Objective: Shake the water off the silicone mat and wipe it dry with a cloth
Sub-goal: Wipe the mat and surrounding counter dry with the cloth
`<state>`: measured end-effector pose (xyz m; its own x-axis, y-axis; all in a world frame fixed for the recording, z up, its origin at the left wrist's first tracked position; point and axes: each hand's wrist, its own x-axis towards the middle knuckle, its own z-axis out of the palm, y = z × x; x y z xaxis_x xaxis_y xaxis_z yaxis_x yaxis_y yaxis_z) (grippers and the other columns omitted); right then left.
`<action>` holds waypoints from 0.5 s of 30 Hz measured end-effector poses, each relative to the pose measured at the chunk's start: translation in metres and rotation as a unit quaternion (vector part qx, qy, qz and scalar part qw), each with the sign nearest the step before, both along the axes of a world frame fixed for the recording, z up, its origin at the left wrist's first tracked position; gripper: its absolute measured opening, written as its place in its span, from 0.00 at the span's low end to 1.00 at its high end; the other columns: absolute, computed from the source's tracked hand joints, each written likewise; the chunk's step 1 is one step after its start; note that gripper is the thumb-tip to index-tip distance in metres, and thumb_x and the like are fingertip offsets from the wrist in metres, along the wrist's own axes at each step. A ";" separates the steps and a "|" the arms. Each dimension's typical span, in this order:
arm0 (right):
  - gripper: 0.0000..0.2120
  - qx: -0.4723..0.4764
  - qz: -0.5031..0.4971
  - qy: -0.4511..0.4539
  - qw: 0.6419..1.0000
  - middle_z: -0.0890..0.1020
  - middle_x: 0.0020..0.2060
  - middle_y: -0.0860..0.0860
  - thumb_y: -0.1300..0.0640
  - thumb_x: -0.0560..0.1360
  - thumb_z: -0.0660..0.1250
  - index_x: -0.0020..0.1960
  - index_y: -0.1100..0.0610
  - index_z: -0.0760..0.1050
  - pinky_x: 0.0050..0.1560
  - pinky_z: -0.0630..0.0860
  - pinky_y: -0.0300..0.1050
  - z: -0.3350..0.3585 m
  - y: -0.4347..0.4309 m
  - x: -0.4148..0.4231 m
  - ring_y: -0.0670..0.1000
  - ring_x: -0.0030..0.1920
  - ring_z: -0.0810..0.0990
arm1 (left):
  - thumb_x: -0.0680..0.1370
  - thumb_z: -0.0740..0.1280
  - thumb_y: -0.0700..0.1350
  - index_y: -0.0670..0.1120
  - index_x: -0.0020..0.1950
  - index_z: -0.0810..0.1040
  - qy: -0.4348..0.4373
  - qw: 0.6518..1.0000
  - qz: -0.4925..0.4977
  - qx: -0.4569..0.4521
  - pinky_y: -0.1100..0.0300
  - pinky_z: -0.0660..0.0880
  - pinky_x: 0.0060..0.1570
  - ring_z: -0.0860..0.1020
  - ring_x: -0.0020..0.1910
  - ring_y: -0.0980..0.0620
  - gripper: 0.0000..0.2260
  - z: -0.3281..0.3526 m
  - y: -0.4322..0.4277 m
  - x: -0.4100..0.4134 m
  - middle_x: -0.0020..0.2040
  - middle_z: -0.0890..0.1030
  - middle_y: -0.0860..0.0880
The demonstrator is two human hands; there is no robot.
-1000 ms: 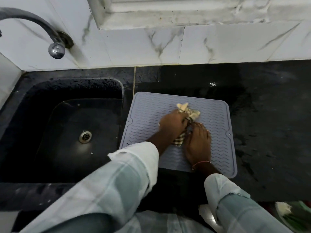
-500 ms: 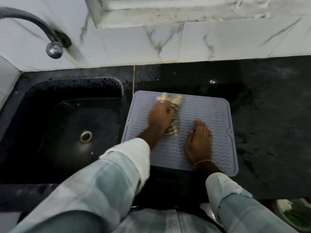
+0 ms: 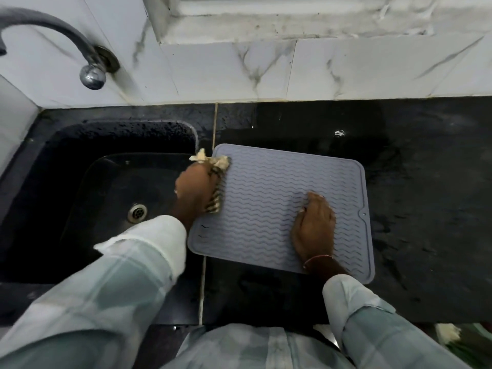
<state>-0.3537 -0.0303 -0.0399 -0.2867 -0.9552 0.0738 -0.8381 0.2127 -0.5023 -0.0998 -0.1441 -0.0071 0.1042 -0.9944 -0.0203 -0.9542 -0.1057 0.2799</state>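
Note:
A grey silicone mat (image 3: 269, 198) with wavy ridges lies flat on the black counter, just right of the sink. My left hand (image 3: 195, 189) is shut on a bunched checked cloth (image 3: 217, 179) and presses it on the mat's far left edge; a bit of cloth sticks out over the sink rim. My right hand (image 3: 314, 225) lies flat, palm down, on the mat's near right part, holding nothing.
A black sink (image 3: 80, 209) with a metal drain (image 3: 137, 213) is at the left, a tap (image 3: 90, 73) above it on the marble-tiled wall. The wet black counter (image 3: 426, 182) stretches right of the mat.
My left hand has swept the cloth leftward across the mat, from its middle to its far left edge. My right hand has stayed pressed on the mat.

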 end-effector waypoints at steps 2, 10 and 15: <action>0.25 0.008 0.002 -0.004 1.000 0.66 0.72 0.58 0.51 0.79 0.48 0.74 0.59 0.60 0.75 0.54 0.56 0.000 -0.001 0.000 0.57 0.73 0.62 | 0.79 0.59 0.57 0.51 0.60 0.78 0.069 0.996 -0.051 -0.013 0.55 0.73 0.43 0.80 0.47 0.42 0.16 -0.002 0.002 -0.050 0.50 0.82 0.45; 0.25 -0.040 -0.030 -0.082 0.995 0.65 0.73 0.57 0.50 0.80 0.52 0.75 0.59 0.57 0.73 0.58 0.55 0.001 -0.001 -0.002 0.56 0.73 0.63 | 0.80 0.59 0.52 0.51 0.65 0.76 0.057 0.977 -0.206 0.027 0.51 0.73 0.51 0.77 0.55 0.41 0.15 -0.008 0.030 -0.128 0.60 0.78 0.44; 0.23 -0.023 -0.028 -0.056 0.998 0.64 0.74 0.55 0.52 0.81 0.54 0.75 0.56 0.58 0.74 0.55 0.56 0.001 0.000 0.000 0.55 0.74 0.61 | 0.81 0.58 0.52 0.48 0.61 0.77 0.016 0.997 -0.075 0.012 0.53 0.72 0.45 0.78 0.52 0.39 0.14 -0.005 0.016 -0.045 0.55 0.79 0.42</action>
